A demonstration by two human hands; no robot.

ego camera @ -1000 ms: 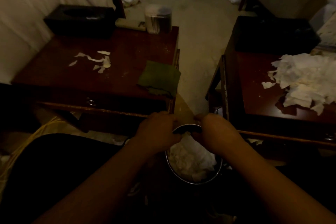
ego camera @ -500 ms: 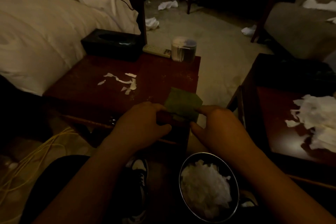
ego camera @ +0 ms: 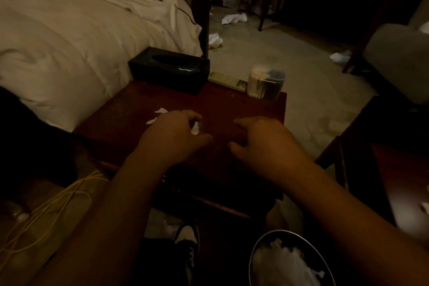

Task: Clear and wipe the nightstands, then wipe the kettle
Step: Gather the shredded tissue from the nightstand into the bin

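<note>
The left nightstand (ego camera: 232, 109) occupies the centre of the frame. Its left edge abuts the white bed (ego camera: 69, 42); its right edge borders an open strip of carpet (ego camera: 301, 90) that runs to the upper centre. The second nightstand (ego camera: 394, 169) sits at the right edge of the frame, apart from the first. Along the far edge stand a black tissue box (ego camera: 168, 68), a remote control (ego camera: 228, 81) and a clear lidded container (ego camera: 265, 85). The near half of the top is open surface.

The left hand (ego camera: 173, 136) hovers over the torn paper scraps (ego camera: 196, 128) left of centre, fingers curled and parted, with one scrap showing between thumb and fingers; contact cannot be determined. The right hand (ego camera: 267, 144) hovers just beside it, fingers curled and apart, holding nothing visible. The two hands are separate.

A metal bin (ego camera: 257, 253) containing white tissue sits at the lower right.

Compared with half a second earlier, both hands are farther over the tabletop, and the green cloth formerly at the near right corner is out of sight.
</note>
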